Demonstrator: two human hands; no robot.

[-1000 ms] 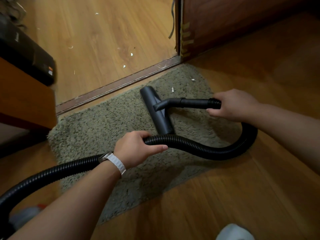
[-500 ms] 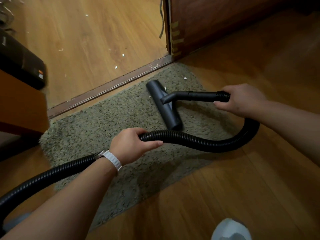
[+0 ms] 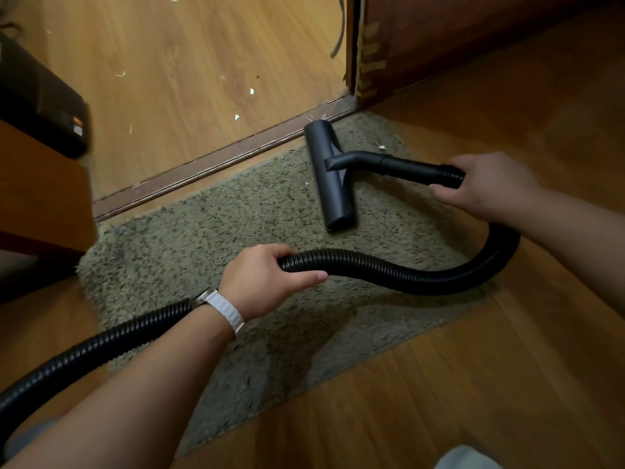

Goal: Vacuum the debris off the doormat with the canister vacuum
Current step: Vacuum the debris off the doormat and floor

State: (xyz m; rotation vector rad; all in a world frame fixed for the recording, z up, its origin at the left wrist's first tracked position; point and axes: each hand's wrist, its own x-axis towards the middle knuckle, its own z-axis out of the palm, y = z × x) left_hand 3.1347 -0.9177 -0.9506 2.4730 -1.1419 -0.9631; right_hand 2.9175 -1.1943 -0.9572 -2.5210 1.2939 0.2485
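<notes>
The right hand (image 3: 487, 184) grips the black tube (image 3: 409, 165) at its ribbed end, with the fingers curled round it. The left hand (image 3: 267, 279) holds the corrugated hose (image 3: 422, 279), thumb and fingers wrapped around it. The floor nozzle (image 3: 333, 174) lies flat on the green doormat (image 3: 189, 252), its far end near the threshold strip (image 3: 220, 164). A white scrap (image 3: 382, 147) lies on the doormat just beside the tube.

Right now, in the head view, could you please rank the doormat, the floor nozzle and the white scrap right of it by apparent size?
1. doormat
2. floor nozzle
3. white scrap
No two look alike.
</notes>
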